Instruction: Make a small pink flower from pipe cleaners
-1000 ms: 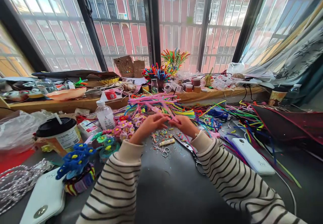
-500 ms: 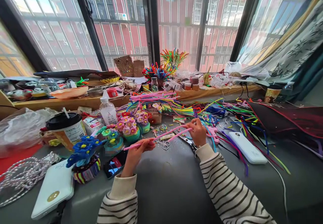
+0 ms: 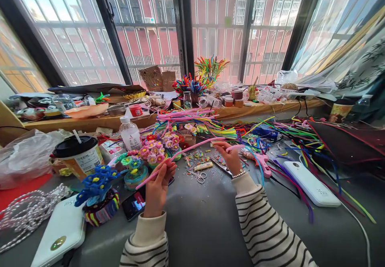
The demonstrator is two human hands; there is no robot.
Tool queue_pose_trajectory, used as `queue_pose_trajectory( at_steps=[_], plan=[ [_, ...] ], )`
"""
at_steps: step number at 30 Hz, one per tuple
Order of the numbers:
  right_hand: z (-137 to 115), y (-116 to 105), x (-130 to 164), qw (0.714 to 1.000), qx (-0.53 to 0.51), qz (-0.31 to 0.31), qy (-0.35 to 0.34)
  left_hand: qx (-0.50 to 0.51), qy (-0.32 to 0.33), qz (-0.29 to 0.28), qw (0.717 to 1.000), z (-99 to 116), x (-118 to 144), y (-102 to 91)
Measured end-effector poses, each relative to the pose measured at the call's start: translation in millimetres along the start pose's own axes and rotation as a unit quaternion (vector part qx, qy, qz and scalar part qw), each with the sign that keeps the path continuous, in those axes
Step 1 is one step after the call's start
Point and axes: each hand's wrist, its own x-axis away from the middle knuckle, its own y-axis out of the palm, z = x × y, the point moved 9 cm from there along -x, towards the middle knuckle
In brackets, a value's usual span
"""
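While the left hand [image 3: 158, 182] pinches the near end of a pink pipe cleaner [image 3: 183, 151] above the table [image 3: 204, 219], the right hand [image 3: 231, 156] grips its far end, fingers curled.

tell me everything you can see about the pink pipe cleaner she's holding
The pink pipe cleaner is a long, thin, fuzzy stem, chenille by the look of it, in one plain pink. It is held above the grey table, slanting up from lower left to upper right in a gentle bow. The left hand pinches it near its lower end, which sticks out past the fingers. The right hand grips the other end, where it bends over and pokes out to the right. Nothing else touches it.
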Motion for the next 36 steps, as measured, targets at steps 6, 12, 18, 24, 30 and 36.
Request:
queue_pose_trajectory(
  at_steps=[6,12,18,24,30,36],
  plan=[
    [8,27,10,0.957,-0.227,-0.128,0.125,0.016,-0.073,-0.068,0.995,-50,-11,44.9],
    [24,18,8,0.944,-0.297,-0.047,0.137,-0.025,-0.117,-0.086,0.989,-76,-16,50.4],
    [24,28,13,0.949,-0.268,-0.079,0.143,0.010,-0.104,-0.040,0.994,-78,-21,35.8],
    [17,45,19,0.975,-0.122,-0.151,0.109,-0.061,-0.035,-0.026,0.997,-69,-25,27.7],
    [19,68,36,0.968,-0.063,-0.218,0.105,-0.111,-0.038,-0.067,0.991,-68,-18,38.2],
    [20,85,48,0.955,-0.032,-0.274,0.105,-0.085,-0.034,-0.072,0.993,-67,-15,41.1]
  ],
)
